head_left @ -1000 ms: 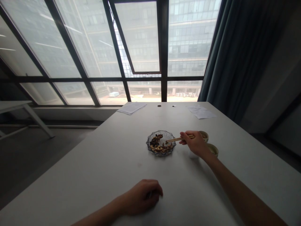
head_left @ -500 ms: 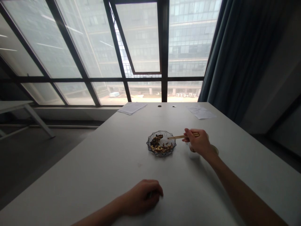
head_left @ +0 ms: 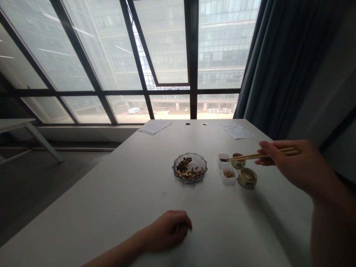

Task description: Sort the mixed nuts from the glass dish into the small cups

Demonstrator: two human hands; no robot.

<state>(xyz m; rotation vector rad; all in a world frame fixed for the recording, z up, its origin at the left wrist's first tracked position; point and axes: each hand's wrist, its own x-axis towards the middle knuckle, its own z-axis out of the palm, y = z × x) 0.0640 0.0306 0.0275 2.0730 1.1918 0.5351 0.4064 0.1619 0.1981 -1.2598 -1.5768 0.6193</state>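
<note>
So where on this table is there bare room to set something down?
Bare tabletop lies left of the glass dish, between the dish and the left hand, and between the dish and the far papers. It is crowded right of the dish: four small cups cluster by the tips of the chopsticks in the right hand.

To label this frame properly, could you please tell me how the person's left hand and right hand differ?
The left hand rests on the table; the right hand hangs above it. The left hand is curled with nothing plainly in its grip, whereas the right hand holds chopsticks, tips at the far white cup. The left hand is nearer the camera and sharp; the right hand looks blurred. Both are bare.
</note>
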